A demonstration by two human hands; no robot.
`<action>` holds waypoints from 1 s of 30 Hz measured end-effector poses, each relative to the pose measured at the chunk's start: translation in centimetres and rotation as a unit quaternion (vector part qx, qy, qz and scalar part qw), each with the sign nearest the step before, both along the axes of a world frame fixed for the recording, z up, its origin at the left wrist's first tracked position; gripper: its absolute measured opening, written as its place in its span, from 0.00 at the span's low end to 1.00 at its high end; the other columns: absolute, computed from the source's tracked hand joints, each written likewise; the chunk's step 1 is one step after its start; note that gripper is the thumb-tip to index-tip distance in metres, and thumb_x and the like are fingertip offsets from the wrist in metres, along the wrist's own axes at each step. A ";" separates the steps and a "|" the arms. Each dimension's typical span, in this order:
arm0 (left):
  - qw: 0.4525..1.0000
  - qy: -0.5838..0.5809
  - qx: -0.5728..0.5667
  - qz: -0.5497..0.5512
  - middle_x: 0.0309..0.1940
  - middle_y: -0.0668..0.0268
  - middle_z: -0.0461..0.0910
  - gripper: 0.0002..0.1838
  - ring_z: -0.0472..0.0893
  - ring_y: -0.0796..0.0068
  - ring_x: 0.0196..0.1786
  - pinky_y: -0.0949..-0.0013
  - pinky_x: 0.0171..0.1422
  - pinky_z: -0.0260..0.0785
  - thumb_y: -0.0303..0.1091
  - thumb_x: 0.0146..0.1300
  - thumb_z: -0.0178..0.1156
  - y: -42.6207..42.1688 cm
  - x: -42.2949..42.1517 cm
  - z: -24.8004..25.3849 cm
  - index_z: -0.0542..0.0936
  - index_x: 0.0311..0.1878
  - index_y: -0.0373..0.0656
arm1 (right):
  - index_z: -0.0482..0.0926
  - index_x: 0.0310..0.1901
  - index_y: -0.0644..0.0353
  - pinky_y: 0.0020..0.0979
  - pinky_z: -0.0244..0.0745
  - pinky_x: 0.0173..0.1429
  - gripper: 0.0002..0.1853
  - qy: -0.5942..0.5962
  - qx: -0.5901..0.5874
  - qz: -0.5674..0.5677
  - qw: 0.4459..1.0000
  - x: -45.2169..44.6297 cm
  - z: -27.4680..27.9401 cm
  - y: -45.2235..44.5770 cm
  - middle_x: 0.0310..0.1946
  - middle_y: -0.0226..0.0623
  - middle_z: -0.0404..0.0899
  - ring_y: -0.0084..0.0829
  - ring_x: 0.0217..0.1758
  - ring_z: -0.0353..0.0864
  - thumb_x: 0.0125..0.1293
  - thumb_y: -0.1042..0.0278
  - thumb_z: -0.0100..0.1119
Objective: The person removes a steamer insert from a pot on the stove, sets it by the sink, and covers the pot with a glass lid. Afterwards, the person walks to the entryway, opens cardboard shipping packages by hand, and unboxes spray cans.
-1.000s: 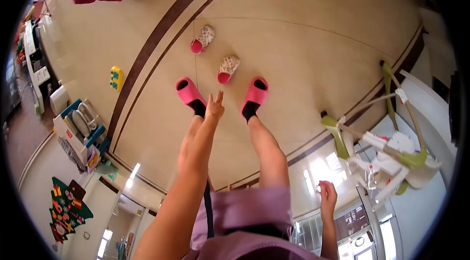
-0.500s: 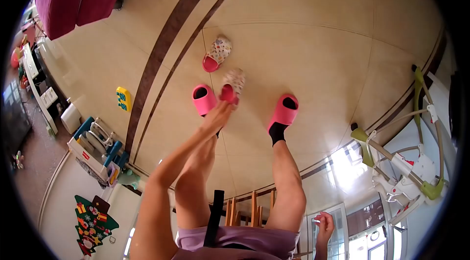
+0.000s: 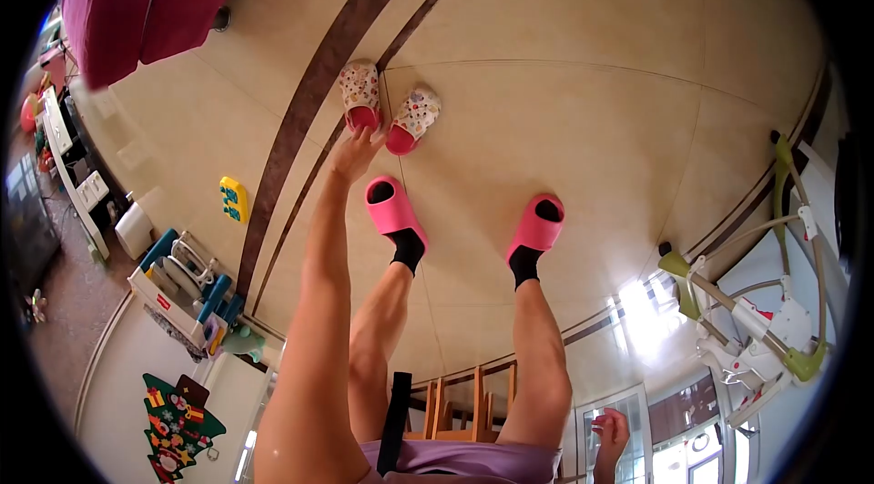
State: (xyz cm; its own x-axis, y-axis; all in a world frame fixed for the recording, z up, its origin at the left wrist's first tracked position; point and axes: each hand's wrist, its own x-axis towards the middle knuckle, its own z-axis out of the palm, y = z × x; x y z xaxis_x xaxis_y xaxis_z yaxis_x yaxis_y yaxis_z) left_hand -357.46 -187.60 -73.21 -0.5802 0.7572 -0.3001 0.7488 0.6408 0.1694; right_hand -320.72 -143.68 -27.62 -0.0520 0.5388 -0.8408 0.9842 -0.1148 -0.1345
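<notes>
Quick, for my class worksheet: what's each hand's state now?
Left hand: fingers at heel of one patterned clog; grip unclear.
Right hand: loosely open, apparently empty.

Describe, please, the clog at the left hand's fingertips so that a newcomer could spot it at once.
On the glossy beige floor, find the broad, curved, dark brown stripe. Just beside it is a white clog with a colourful pattern and a pinkish-red inside. Unlike its matching neighbour, it lies closer to that stripe and has the left hand at its heel.

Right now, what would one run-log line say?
left hand: fingers at heel of left clog | right clog: close beside, on floor | right hand: off to side, fingers curled
</notes>
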 end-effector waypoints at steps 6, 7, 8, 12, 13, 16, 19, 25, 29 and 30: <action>0.999 -0.035 0.007 0.031 0.33 0.62 0.70 0.15 0.75 0.62 0.38 0.62 0.37 0.73 0.30 0.50 0.54 0.7 1.3 -0.3 0.77 0.43 0.58 | 0.73 0.45 0.60 0.23 0.73 0.38 0.10 -0.019 -0.014 -0.024 0.999 3.1 -0.7 0.7 0.30 0.32 0.76 0.23 0.34 0.77 0.69 0.66 0.45; 0.998 -0.026 -0.047 0.037 0.32 0.62 0.71 0.12 0.76 0.62 0.37 0.61 0.35 0.72 0.31 0.51 0.54 0.9 1.5 -0.1 0.77 0.40 0.57 | 0.73 0.45 0.60 0.23 0.73 0.37 0.10 -0.005 -0.027 -0.020 0.999 3.6 -0.6 0.9 0.30 0.32 0.76 0.23 0.33 0.77 0.69 0.65 0.45; 0.994 -0.009 -0.097 0.041 0.31 0.62 0.71 0.10 0.76 0.62 0.36 0.61 0.33 0.72 0.31 0.51 0.54 1.6 1.3 0.6 0.78 0.38 0.55 | 0.73 0.45 0.61 0.23 0.73 0.37 0.11 0.016 -0.036 -0.020 0.999 3.9 -0.4 0.9 0.30 0.32 0.77 0.23 0.33 0.78 0.69 0.65 0.46; 0.988 -0.047 -0.142 0.041 0.24 0.64 0.76 0.06 0.79 0.63 0.29 0.62 0.26 0.72 0.42 0.55 0.55 3.1 0.5 7.1 0.77 0.34 0.56 | 0.74 0.45 0.60 0.25 0.76 0.36 0.11 0.062 -0.099 -0.031 0.993 6.9 0.8 2.3 0.30 0.33 0.78 0.25 0.33 0.80 0.69 0.62 0.47; 0.991 -0.023 -0.127 0.041 0.18 0.67 0.75 0.08 0.78 0.67 0.23 0.61 0.26 0.72 0.47 0.58 0.54 3.7 0.3 9.9 0.77 0.32 0.56 | 0.74 0.45 0.60 0.25 0.76 0.36 0.11 0.085 -0.090 -0.039 0.992 8.1 0.9 3.0 0.30 0.33 0.78 0.25 0.33 0.80 0.69 0.62 0.47; 0.988 -0.051 -0.136 0.061 0.15 0.65 0.72 0.08 0.76 0.66 0.19 0.62 0.19 0.68 0.43 0.60 0.53 3.8 0.2 19.0 0.76 0.32 0.53 | 0.74 0.45 0.59 0.25 0.77 0.35 0.11 0.146 -0.089 -0.084 0.982 11.6 1.3 5.4 0.30 0.34 0.79 0.25 0.33 0.81 0.68 0.62 0.48; 0.966 -0.141 -0.186 0.114 0.22 0.55 0.77 0.09 0.79 0.55 0.27 0.54 0.30 0.70 0.42 0.60 0.52 6.2 -1.4 31.3 0.74 0.38 0.49 | 0.75 0.46 0.59 0.25 0.77 0.36 0.12 0.176 -0.106 -0.178 0.962 9.4 4.0 8.0 0.30 0.34 0.80 0.25 0.33 0.81 0.68 0.62 0.49; 0.940 -0.157 -0.217 0.211 0.31 0.52 0.80 0.10 0.80 0.51 0.36 0.53 0.37 0.71 0.42 0.56 0.55 15.4 -7.6 48.6 0.76 0.35 0.46 | 0.76 0.45 0.59 0.25 0.77 0.36 0.12 0.259 -0.052 -0.207 0.942 5.2 8.8 15.5 0.30 0.33 0.80 0.25 0.34 0.82 0.68 0.62 0.49; 0.942 -0.181 -0.116 0.260 0.32 0.52 0.80 0.14 0.80 0.50 0.37 0.53 0.38 0.71 0.44 0.59 0.51 24.1 -13.6 51.7 0.76 0.37 0.43 | 0.77 0.43 0.60 0.26 0.77 0.32 0.11 0.242 0.002 -0.257 0.936 1.7 10.6 22.7 0.28 0.36 0.80 0.27 0.30 0.82 0.67 0.63 0.49; 0.939 -0.194 -0.088 0.271 0.32 0.53 0.80 0.15 0.80 0.51 0.38 0.53 0.38 0.71 0.45 0.60 0.51 26.7 -15.9 51.8 0.77 0.38 0.43 | 0.77 0.42 0.60 0.27 0.77 0.33 0.12 0.214 -0.004 -0.290 0.933 0.9 10.7 24.0 0.28 0.37 0.81 0.28 0.30 0.82 0.67 0.62 0.49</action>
State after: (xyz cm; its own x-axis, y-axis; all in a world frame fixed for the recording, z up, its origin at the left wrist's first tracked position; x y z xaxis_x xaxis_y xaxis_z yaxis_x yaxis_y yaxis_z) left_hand -373.35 -160.89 -21.40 -0.6865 0.3018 -0.6615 0.2094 0.9533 0.2176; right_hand -319.80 -119.68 -16.94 -0.0854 0.5741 -0.8143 0.6135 -0.6137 -0.4970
